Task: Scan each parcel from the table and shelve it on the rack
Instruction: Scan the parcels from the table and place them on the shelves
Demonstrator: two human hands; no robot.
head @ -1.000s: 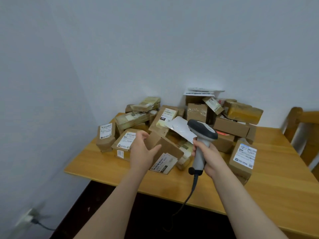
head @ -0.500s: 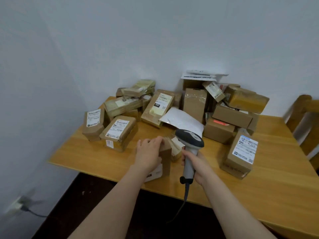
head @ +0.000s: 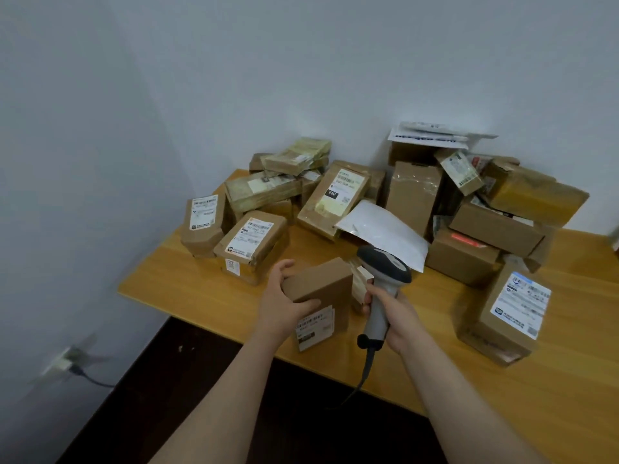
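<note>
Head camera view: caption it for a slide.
Left hand grips a small brown cardboard parcel while right hand holds a grey handheld scanner beside it.

Rough count: about sixteen cardboard boxes [head: 251, 242] (pile's jumbled), three-ish white mailer bags [head: 385, 229], one scanner [head: 385, 266], one tabletop [head: 201, 289].

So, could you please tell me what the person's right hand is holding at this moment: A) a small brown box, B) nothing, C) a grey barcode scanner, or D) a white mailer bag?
C: the right hand grips the grey barcode scanner by its handle, while the left hand holds the small brown box.
</note>
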